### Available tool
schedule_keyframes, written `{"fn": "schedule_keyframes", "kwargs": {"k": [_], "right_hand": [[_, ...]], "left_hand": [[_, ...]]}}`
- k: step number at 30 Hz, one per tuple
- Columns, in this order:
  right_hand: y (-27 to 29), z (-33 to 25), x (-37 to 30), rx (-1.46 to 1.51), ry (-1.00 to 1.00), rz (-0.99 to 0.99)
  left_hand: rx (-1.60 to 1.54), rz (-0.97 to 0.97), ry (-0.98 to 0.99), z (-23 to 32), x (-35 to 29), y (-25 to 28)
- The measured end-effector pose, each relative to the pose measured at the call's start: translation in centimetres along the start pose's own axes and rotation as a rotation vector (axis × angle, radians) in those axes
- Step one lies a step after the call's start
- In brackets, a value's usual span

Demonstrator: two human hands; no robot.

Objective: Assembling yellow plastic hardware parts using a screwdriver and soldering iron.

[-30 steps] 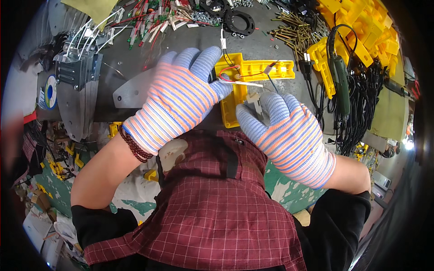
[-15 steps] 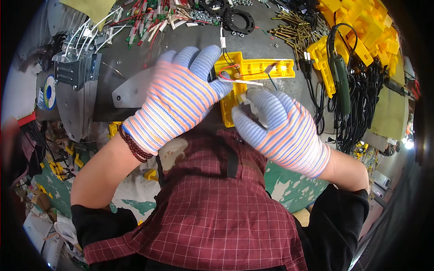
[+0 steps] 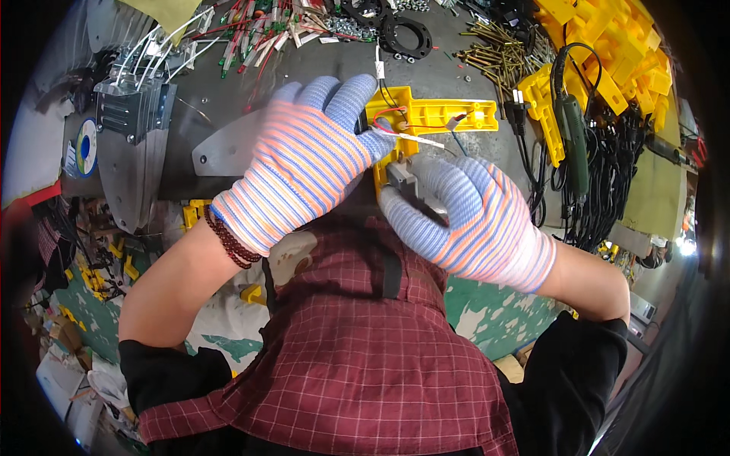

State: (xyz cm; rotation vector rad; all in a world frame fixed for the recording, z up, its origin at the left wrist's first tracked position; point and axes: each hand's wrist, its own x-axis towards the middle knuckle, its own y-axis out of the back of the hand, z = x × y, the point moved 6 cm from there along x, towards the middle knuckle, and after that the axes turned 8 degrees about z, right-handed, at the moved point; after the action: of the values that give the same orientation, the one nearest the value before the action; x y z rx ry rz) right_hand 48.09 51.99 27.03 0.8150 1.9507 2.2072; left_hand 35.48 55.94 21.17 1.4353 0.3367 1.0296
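A yellow plastic handle housing lies at the table's near edge, its ribbed inside facing up. Red, white and dark wires run across its middle. My left hand, in a striped knit glove, grips the housing's left side, with thumb and fingers closed around it. Between the thumb and fingers of my gloved right hand is a small grey block, held at the housing's lower leg. Whether the block is seated there I cannot tell. The right fingertips are partly hidden.
Plates with a metal assembly and white wires stand at the left, near a solder spool. Red-wired parts, black rings and long screws lie at the back. Yellow housings, a green-handled tool and black cords fill the right.
My right hand has moved slightly left, bringing the grey block against the housing's lower leg. The housing and my left hand have shifted only a little.
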Motion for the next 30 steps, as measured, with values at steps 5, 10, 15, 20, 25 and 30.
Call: {"fn": "schedule_keyframes", "kwargs": {"k": [5,10,15,20,25,30], "right_hand": [[-2.6,2.1,-2.6,0.369,-0.362,0.117],[-3.3,2.0,-4.3,0.347,-0.438,0.207],[-3.0,2.5,-3.3,0.297,-0.374,0.225],[-3.3,2.4,-3.3,0.375,-0.456,0.27],[-2.7,2.1,-3.2,0.476,-0.424,0.273],[-4.1,1.8,-3.0,0.577,-0.491,0.352]], "left_hand": [[0.02,0.009,-0.009,-0.1,-0.1,-0.4],[-0.001,0.007,-0.016,-0.1,0.0,-0.1],[-0.023,-0.004,-0.09,-0.8,0.6,-0.2],[-0.014,-0.025,-0.086,-1.0,1.1,0.3],[-0.043,-0.029,-0.061,-1.1,1.0,0.4],[-0.045,-0.016,-0.067,-1.1,1.1,0.3]]}}
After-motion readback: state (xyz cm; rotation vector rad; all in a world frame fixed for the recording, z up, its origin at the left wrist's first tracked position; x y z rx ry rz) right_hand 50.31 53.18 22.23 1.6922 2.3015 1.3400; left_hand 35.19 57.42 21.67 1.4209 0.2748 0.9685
